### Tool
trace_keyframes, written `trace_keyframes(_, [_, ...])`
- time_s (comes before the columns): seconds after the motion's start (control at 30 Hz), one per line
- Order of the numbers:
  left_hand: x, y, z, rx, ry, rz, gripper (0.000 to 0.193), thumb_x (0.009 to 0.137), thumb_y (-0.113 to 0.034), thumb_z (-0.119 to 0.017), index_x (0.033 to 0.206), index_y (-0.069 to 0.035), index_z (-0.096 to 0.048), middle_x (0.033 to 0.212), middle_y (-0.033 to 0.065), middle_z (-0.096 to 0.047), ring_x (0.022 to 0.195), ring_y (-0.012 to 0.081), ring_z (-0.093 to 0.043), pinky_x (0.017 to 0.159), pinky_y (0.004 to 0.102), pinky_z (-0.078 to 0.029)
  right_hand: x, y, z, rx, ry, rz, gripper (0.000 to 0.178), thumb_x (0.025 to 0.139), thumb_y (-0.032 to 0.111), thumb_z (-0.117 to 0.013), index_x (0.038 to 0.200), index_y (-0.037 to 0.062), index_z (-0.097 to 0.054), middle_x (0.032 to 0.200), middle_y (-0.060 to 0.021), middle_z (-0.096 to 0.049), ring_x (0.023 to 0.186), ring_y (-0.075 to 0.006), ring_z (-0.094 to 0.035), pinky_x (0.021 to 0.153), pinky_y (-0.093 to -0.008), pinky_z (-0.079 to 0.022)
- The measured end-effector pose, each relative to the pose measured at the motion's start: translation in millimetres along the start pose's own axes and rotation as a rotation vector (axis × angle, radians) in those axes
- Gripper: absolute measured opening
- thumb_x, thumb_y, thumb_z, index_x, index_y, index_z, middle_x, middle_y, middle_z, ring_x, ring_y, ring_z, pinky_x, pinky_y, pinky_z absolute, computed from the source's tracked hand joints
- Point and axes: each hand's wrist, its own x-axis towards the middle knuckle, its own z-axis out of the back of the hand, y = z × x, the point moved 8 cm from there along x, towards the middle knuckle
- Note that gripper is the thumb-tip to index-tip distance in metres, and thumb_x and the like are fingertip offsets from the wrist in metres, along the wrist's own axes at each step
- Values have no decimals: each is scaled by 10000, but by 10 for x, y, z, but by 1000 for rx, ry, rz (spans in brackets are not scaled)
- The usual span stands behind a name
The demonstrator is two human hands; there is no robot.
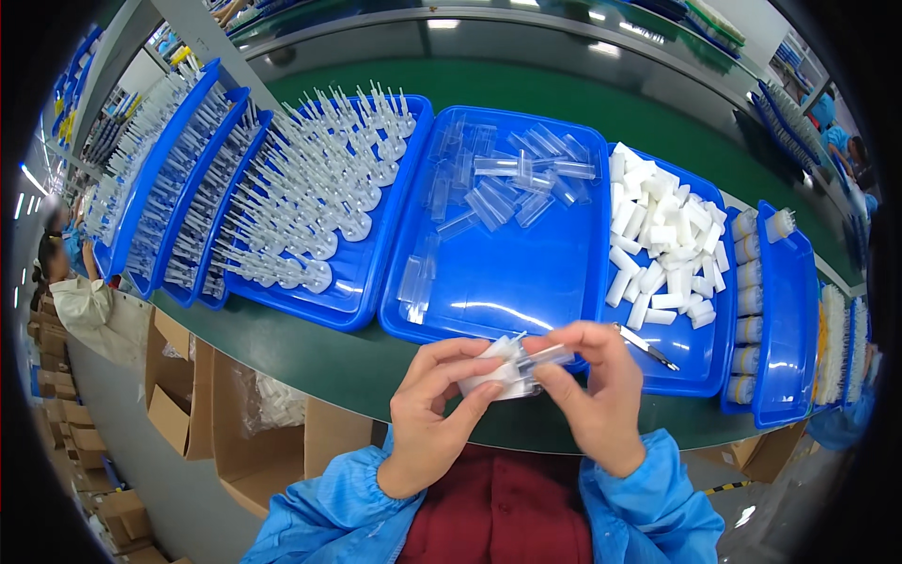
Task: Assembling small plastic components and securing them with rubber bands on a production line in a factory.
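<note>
At the table's near edge, my left hand (425, 414) is closed around a white and clear plastic part (505, 368). Thumb and fingers of my right hand (601, 399) pinch a short clear plastic tube (551, 355) against that part's right side. My fingers cover some of both pieces, so how they join cannot be made out. Just beyond my hands lies a blue tray (470, 301) with loose clear tubes (498, 197) at its far half and left side. To the right, another blue tray (691, 371) holds a pile of white blocks (662, 226) and tweezers (646, 346).
On the left, a blue tray (352, 305) carries rows of clear stemmed parts (319, 179); more filled trays (178, 221) lean beside it. White cylinders (749, 301) line the right. Cardboard boxes (254, 451) stand below left. Behind the trays runs a green conveyor (526, 89).
</note>
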Motion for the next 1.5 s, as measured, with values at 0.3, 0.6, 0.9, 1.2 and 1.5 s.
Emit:
trace_keyframes(0.3, [20, -21, -21, 211, 38, -118, 313, 860, 68, -722, 1170, 28, -702, 1265, 135, -570, 1096, 238, -637, 929, 324, -551, -6, -39, 18, -46, -102, -47, 210, 850, 70, -784, 1034, 12, -702, 1032, -75, -692, 952, -159, -639, 875, -286, -485])
trace_keyframes(0.6, [-5, 113, 49, -335, 158, 18, 284, 870, 171, -626, 1122, 48, -582, 1225, 139, -515, 1267, 386, -564, 1025, 424, -526, 76, -54, 123, 299, 6, -109, 359, 851, 37, -791, 1102, 9, -537, 1028, -127, -693, 1000, -174, -664, 921, -308, -511])
trace_keyframes(0.9, [-5, 38, 15, -265, 229, 85, 386, 874, 77, -673, 1236, 10, -556, 1391, 170, -443, 1375, 325, -455, 1109, 445, -451, 26, -31, 93, 206, 195, 2, 407, 817, 38, -822, 1136, 13, -570, 1089, -118, -675, 1078, -183, -646, 981, -336, -493])
trace_keyframes(1.2, [-72, 59, -53, -224, 512, 178, 378, 953, -12, -638, 1318, 20, -542, 1510, 188, -364, 1354, 293, -476, 1092, 434, -469, 34, 84, -74, 51, 417, 19, 306, 817, 99, -822, 1095, 66, -699, 1124, -77, -670, 1127, -232, -599, 1002, -363, -458])
trace_keyframes(1.5, [-88, 305, 64, -481, 252, 426, 327, 982, -68, -597, 1288, 29, -533, 1452, 215, -470, 1284, 356, -544, 1044, 584, -487, 1076, 169, 58, -891, 238, 447, 210, 871, 45, -642, 1079, 44, -676, 1049, -83, -668, 1024, -265, -605, 892, -373, -481])
